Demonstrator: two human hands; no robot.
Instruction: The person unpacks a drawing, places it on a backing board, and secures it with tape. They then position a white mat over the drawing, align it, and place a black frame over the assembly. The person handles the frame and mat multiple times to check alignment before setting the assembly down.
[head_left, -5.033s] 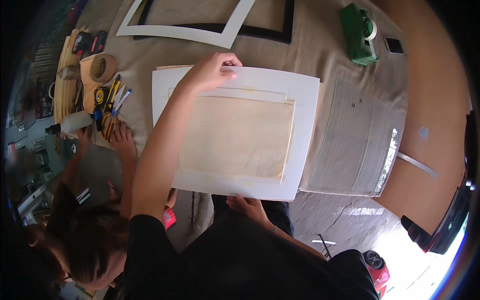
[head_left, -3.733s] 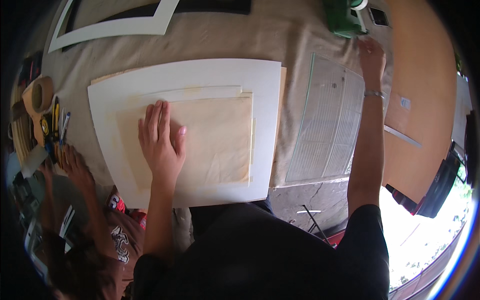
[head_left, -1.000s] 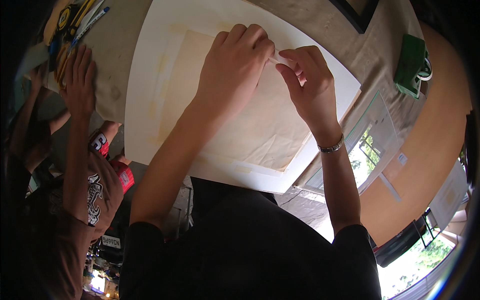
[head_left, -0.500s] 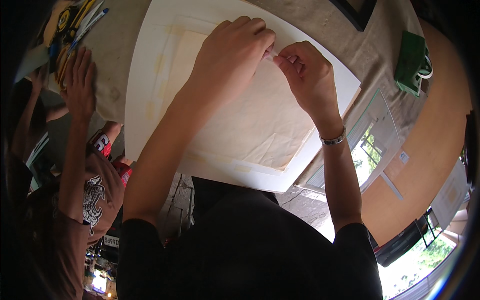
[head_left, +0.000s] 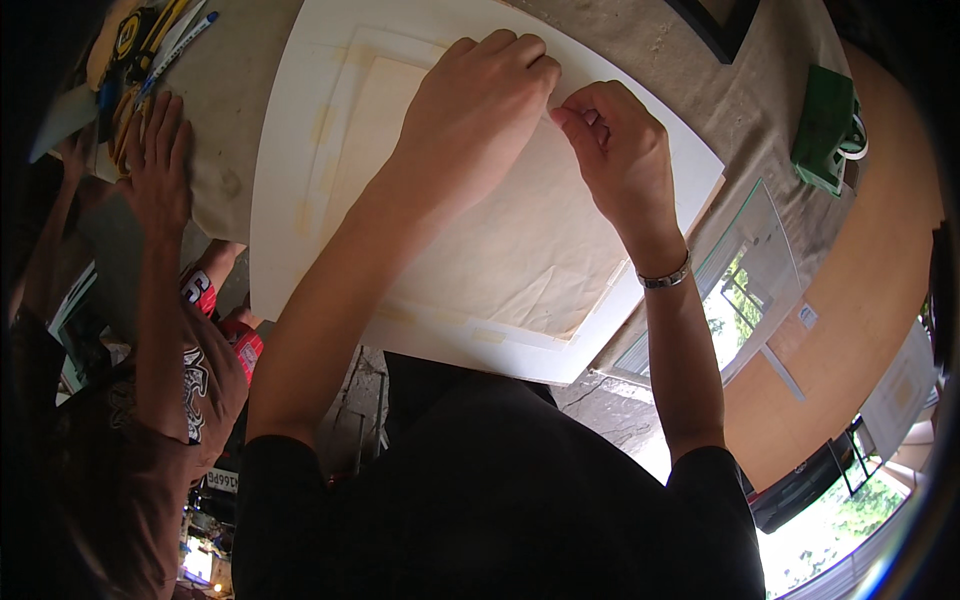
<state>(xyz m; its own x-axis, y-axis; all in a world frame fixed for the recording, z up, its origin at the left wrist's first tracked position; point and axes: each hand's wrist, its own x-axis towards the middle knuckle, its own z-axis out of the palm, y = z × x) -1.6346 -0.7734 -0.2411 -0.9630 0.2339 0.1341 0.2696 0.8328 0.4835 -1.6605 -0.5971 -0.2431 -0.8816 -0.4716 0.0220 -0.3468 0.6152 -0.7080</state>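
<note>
From afar, I am viewing the wearer's black shirt, its short sleeves leaving both forearms bare; a silvery, linked band, possibly a watch, is circling the wrist of the right hand, and dark legwear is showing.

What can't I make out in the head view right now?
In the head view:
Left hand: grip fingertips, hidden behind its own knuckles.
Right hand: whether its pinch holds anything, too small to tell.
Sheet: part of it, covered by the left forearm.
Black frame: all but a corner, cut off by the top edge.
</note>
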